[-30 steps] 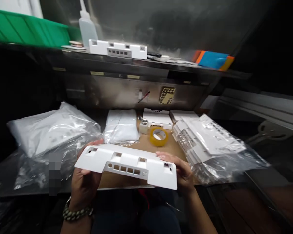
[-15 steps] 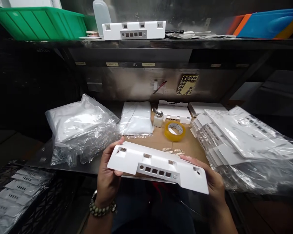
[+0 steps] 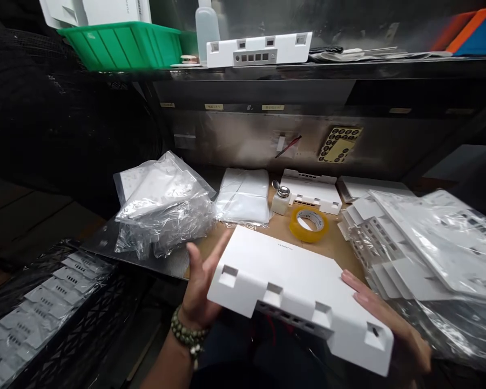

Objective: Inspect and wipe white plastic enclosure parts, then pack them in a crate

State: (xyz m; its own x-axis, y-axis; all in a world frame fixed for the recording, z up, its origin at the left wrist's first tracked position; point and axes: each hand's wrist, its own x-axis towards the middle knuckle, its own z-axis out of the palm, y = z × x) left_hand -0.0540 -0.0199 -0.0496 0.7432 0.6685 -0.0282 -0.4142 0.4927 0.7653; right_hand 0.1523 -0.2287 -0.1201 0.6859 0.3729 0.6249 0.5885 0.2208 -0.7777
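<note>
A white plastic router housing, with square cut-outs and a row of port openings along its near edge, is held tilted above the bench front. My right hand grips its right end, fingers on the top face. At the left end my left hand is open, thumb raised and apart from the housing; some fingertips are hidden behind its edge, so contact there is unclear. Just beyond the housing lie a roll of yellow tape, a small pump bottle and a stack of clear plastic bags.
Bagged white parts pile up on the left and right. Another white housing lies at the back. A shelf above holds a green bin and a similar housing. Lower left, a black crate stands beside bagged parts.
The housing has tipped so its top face shows more, and moved right and nearer with my right hand. My left hand has loosened from its left end and opened. The view has shifted left.
</note>
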